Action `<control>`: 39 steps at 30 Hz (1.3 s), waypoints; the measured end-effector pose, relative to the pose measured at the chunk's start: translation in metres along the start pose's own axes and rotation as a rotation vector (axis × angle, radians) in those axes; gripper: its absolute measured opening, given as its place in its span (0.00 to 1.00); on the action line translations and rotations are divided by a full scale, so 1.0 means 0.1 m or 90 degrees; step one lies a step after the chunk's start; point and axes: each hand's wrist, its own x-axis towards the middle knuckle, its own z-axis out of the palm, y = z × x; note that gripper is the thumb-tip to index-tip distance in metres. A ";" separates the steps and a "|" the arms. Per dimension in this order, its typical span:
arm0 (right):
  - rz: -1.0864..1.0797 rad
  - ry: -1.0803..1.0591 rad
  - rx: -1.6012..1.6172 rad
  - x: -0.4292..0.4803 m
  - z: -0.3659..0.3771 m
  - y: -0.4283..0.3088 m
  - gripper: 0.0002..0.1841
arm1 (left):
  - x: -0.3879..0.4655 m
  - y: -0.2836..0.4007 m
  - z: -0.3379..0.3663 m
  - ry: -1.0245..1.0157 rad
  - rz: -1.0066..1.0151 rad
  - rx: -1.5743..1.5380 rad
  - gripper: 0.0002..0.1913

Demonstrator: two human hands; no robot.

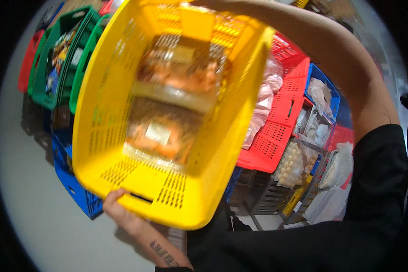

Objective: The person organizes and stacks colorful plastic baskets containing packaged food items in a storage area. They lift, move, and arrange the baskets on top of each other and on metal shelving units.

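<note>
A yellow perforated plastic crate is held up and tilted. My left hand grips its lower end beside the handle slot. Across the top of the view reaches my right arm, and my right hand, partly cut off and blurred, is at the crate's far rim. Inside the crate lie two clear packs of orange-brown food, an upper pack and a lower pack, each bearing a pale label.
Right of the yellow crate stands a red crate with pink plastic bags. Green crates and a blue crate stand on the left. A bag of round, pale items lies at the right, near a blue bin.
</note>
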 end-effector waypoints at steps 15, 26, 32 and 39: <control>0.038 -0.147 0.095 0.17 0.79 0.16 0.22 | -0.21 0.17 0.13 0.159 -0.047 0.099 0.09; 0.045 -0.303 0.216 0.77 1.30 0.44 0.24 | -0.87 0.11 1.33 0.168 0.061 0.005 0.12; 0.061 -0.354 0.258 0.69 1.88 0.90 0.23 | -1.11 -0.26 1.77 0.248 0.242 -0.054 0.17; 0.113 -0.388 0.214 0.61 2.11 1.06 0.31 | -0.61 0.00 0.74 0.159 0.054 0.103 0.34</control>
